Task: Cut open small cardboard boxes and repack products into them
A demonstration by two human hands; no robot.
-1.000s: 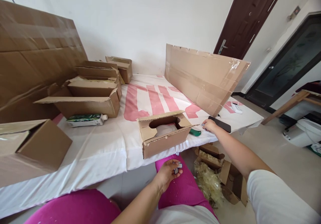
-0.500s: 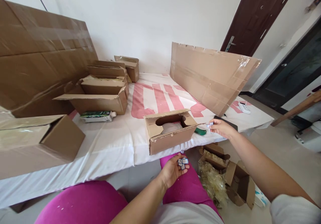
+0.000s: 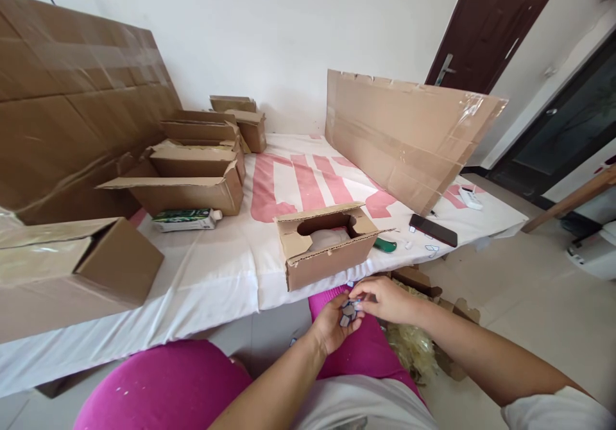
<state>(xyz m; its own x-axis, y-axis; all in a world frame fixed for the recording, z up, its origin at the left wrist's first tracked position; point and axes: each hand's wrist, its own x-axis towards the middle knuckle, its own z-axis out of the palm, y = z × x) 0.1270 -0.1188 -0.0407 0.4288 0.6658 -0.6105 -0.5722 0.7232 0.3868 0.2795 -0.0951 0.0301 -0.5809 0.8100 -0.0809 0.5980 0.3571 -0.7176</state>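
My left hand (image 3: 331, 327) is cupped palm up above my right thigh, its fingers curled round several small white pieces with blue edges (image 3: 347, 312). Over that palm, my right hand (image 3: 389, 300) has its fingertips pinched on one of these pieces. Just beyond both hands, at the table's front edge, stands an open cardboard box (image 3: 327, 264). Its top has a cut-out, and something pale and wrapped in plastic shows inside. A green-handled tool (image 3: 385, 245) lies against the box's right side.
A black phone (image 3: 433, 230) lies at right, with small blue-edged bits (image 3: 432, 248) near it. Open cardboard boxes (image 3: 187, 189) and a green-and-white carton (image 3: 185, 220) stand at left. A large cardboard panel (image 3: 399, 135) rises behind. Crumpled clear tape (image 3: 414, 353) is below the table.
My right hand has come back from beside the phone to my left palm, bringing small pieces along. The phone and the bits near it now show fully. My left hand has stayed nearly still.
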